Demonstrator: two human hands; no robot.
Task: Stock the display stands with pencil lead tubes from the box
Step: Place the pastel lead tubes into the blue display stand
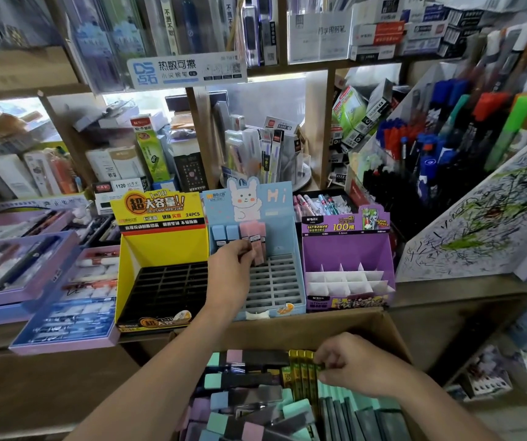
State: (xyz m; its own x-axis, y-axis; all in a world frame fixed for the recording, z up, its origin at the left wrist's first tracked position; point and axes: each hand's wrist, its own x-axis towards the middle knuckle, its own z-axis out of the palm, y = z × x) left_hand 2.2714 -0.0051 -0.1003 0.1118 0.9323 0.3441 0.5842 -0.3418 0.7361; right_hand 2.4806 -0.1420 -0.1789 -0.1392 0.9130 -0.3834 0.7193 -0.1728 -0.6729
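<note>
Pink tube (256, 241): left hand (228, 272); yellow tubes (303, 372): right hand (353, 366).

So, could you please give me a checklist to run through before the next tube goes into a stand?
1. Left hand has a firm pinch on the pink tube: ok.
2. Pink tube fully seated in its slot: cannot tell, the hand hides its base.
3. Blue stand has free slots in front of the standing tubes: ok.
4. Right hand grips the yellow tubes in the box: ok.
5. Yellow stand has empty slots for them: ok.
</note>
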